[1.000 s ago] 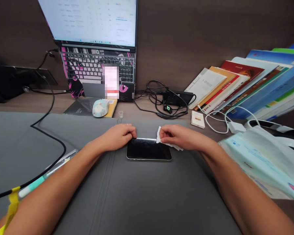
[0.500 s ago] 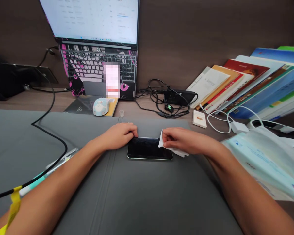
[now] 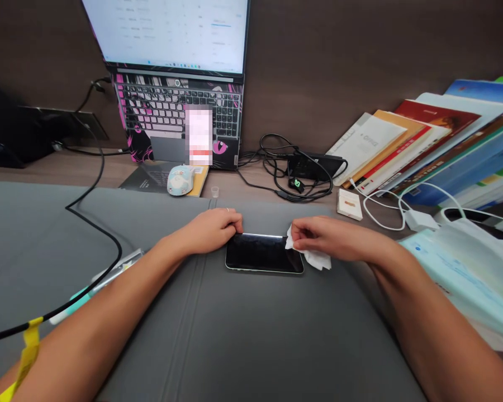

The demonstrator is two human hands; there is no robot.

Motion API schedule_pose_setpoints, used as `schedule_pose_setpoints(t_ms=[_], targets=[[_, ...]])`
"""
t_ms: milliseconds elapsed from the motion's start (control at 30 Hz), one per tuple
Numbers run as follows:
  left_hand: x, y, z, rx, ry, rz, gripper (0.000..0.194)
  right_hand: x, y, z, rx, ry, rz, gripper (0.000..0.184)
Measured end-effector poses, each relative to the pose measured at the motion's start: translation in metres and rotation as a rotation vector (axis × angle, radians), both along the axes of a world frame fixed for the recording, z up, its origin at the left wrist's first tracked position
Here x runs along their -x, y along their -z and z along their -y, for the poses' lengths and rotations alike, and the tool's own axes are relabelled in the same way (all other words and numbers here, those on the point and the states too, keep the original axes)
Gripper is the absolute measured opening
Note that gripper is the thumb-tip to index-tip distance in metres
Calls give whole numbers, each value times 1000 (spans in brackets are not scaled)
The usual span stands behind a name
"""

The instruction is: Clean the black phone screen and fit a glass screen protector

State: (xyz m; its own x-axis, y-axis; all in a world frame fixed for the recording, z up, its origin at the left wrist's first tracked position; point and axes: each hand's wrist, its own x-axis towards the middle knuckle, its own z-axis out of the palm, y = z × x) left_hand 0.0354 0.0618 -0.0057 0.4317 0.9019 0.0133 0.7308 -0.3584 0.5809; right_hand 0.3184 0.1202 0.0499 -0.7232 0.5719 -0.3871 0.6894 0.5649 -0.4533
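Observation:
A black phone (image 3: 262, 255) with a glossy dark screen and light rim lies flat, lengthwise across the grey desk mat (image 3: 251, 335). My left hand (image 3: 212, 229) has its fingers curled and closed at the phone's far left corner, gripping or pressing it there; the fingertips are partly hidden. At the far right corner, my right hand (image 3: 318, 234) pinches a crumpled white tissue (image 3: 318, 259). Part of the tissue rests over the screen's right end, and the rest hangs past the phone's right edge onto the mat.
Behind the mat stand an open laptop (image 3: 163, 117), a mouse (image 3: 180, 180) and a charger (image 3: 316, 166) with tangled cables. Leaning books (image 3: 427, 139), a small box (image 3: 349, 204) and a pale blue packet (image 3: 452, 268) are on the right. A black cable (image 3: 109, 240) crosses the left side.
My right hand and the tissue have slid slightly right along the phone. The left hand keeps its place at the corner. The whole view has shifted a little.

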Motion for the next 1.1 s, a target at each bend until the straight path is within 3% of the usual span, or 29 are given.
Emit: schedule_pose_setpoints(t_ms=[367, 700, 1100], targets=[[-3, -2, 0, -6, -13, -34, 20, 6, 0, 8, -2, -40, 34, 18], [-3, -1, 2, 8, -41, -47, 20, 7, -1, 5, -2, 9, 19, 16], [-2, -3, 1, 15, -23, -44, 19, 12, 0, 14, -23, -100, 3, 18]])
